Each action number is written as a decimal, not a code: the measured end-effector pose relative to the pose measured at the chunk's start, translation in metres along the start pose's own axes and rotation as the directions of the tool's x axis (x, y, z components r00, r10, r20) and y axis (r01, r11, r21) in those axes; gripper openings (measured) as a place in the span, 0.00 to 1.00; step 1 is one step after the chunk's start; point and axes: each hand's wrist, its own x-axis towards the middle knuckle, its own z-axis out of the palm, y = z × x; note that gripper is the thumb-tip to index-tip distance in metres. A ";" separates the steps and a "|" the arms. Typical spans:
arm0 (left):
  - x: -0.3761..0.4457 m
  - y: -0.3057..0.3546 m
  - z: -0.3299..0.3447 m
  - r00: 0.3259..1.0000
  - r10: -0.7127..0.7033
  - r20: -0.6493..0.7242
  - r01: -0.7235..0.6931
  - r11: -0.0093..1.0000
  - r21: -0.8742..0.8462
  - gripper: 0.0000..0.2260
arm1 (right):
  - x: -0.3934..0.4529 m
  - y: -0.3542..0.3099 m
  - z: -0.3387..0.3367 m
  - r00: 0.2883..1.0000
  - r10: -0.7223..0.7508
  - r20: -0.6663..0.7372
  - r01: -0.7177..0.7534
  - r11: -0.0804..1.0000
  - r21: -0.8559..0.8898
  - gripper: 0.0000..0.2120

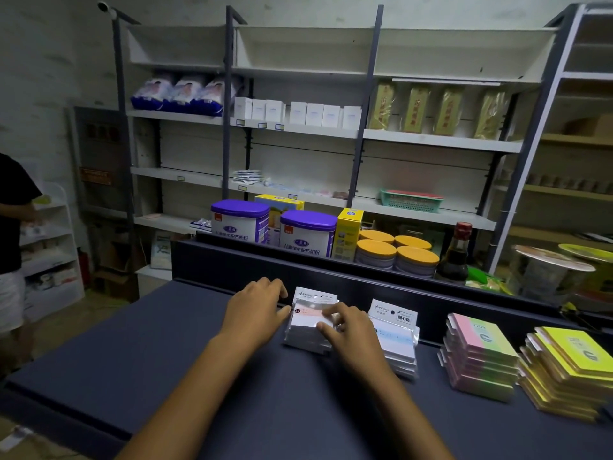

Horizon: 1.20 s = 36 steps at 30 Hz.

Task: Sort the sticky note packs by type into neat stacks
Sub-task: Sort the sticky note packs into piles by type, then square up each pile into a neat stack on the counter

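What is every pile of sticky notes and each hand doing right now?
Left hand: pressed against leftmost stack's side.
Right hand: fingers resting on that stack's top.
Leftmost white stack: being squared.
Second white stack: untouched, slightly fanned.
Pink-green stack: untouched, uneven.
Yellow stack: untouched, fanned.

One head-worn camera looks forward and down, close over the counter (132, 343), toward shelves (431, 141) beyond.
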 end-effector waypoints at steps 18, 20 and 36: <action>-0.008 0.063 0.004 0.998 0.066 0.000 -0.066 0.997 -0.043 0.12 | -0.028 0.022 -0.061 0.993 -0.107 0.045 0.116 0.951 -0.287 0.18; -0.010 0.083 0.006 0.996 0.084 0.001 -0.084 0.995 -0.052 0.12 | -0.036 0.032 -0.077 0.993 -0.106 0.053 0.118 0.943 -0.311 0.18; -0.064 0.259 0.019 0.992 0.128 0.014 -0.124 0.980 -0.158 0.11 | -0.115 0.110 -0.222 0.992 -0.126 -0.015 0.115 0.943 -0.311 0.17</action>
